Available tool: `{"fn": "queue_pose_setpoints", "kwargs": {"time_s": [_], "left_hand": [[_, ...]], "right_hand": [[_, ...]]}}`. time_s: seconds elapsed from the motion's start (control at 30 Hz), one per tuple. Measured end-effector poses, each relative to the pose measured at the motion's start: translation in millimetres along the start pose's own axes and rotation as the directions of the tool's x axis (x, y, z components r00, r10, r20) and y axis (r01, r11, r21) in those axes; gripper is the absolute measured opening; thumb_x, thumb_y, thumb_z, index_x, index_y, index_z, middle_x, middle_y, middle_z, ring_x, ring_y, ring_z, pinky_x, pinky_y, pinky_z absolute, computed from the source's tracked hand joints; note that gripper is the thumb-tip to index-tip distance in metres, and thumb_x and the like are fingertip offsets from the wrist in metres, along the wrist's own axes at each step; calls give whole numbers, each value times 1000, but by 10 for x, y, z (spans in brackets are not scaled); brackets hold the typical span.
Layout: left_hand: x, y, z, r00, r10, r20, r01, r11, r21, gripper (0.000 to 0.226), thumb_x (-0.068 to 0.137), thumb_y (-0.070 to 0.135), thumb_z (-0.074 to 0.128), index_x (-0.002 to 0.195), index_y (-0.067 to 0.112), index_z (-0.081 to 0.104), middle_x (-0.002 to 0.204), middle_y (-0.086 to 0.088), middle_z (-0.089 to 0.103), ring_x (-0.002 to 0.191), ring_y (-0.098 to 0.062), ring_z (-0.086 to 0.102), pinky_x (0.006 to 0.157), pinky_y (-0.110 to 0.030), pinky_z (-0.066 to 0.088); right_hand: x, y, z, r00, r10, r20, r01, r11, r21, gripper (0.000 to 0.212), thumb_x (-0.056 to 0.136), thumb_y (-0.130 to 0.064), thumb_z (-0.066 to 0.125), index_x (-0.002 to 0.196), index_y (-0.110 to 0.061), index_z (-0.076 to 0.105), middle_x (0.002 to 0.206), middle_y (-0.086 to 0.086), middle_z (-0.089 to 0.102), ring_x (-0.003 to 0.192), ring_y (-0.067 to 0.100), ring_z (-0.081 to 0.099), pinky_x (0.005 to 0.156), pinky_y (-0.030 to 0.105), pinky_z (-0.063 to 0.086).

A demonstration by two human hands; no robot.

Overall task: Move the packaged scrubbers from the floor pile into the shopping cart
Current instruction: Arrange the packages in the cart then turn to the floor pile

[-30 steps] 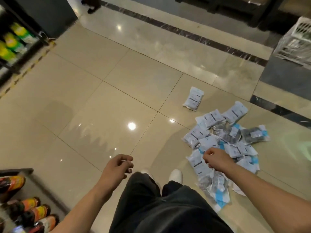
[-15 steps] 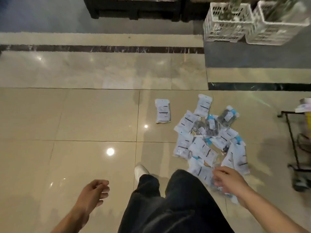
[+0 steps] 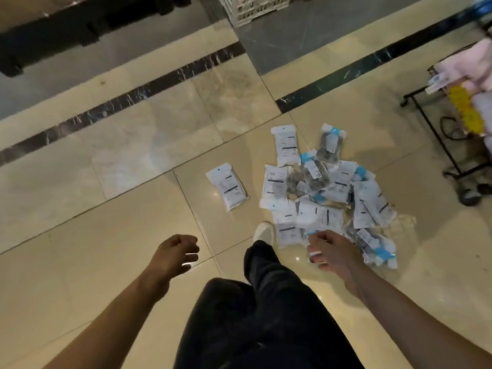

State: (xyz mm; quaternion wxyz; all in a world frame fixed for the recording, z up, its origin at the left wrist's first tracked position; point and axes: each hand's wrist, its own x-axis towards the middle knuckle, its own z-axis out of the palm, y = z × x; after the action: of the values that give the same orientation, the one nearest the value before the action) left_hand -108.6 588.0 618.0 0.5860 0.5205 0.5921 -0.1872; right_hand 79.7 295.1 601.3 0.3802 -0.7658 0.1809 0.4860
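The fingers (image 3: 318, 246) of the right hand (image 3: 331, 251) are being curled inward above the near edge of the pile of packets (image 3: 330, 193); whether a packet is being pinched by them cannot be told. The fingers (image 3: 190, 247) of the left hand (image 3: 173, 255) are being held loosely curled, with nothing gripped, well to the left of the pile and over bare floor (image 3: 106, 249). A white shoe (image 3: 263, 233) is being set down just beside the pile's near left corner, with dark trousers (image 3: 266, 315) being seen below it. The packets are being left heaped on the floor tiles, overlapping one another, some white and some with blue bands. One single packet (image 3: 227, 186) is lying apart, left of the pile. A wheeled cart (image 3: 452, 145) with pink and yellow goods is being seen to the right of the pile, near but not touching it. A white crate (image 3: 253, 9) is standing well beyond the pile.
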Motion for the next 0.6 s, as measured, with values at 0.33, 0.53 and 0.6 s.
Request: {"fn": "queue_pose_setpoints", "kwargs": {"time_s": [0.33,0.53,0.6], "left_hand": [[2448,421,417,992,-93,90,78,984,158,20,99,12,64,119,11,65,103,-11,71,84,-21,66,71,-30,49],[5016,47,741,995,-93,21,87,975,204,58,95,23,75,145,12,49,127,-16,67,102,-22,66,73,-32,54],[5676,-135,908,995,-98,10,92,965,246,80,90,30,80,155,12,37,136,-18,59,116,-27,61,85,-39,56]], "right_hand": [[2021,18,710,987,147,-58,-151,987,-59,13,97,-31,69,101,-18,70,104,6,73,83,23,71,74,35,50],[4279,341,1313,984,98,-147,-120,982,-146,60,89,-49,76,139,-25,56,135,2,63,115,26,65,104,47,54],[4907,439,1457,974,83,-209,-108,988,-112,76,87,-52,77,151,-24,47,147,3,56,128,28,58,110,46,49]]}}
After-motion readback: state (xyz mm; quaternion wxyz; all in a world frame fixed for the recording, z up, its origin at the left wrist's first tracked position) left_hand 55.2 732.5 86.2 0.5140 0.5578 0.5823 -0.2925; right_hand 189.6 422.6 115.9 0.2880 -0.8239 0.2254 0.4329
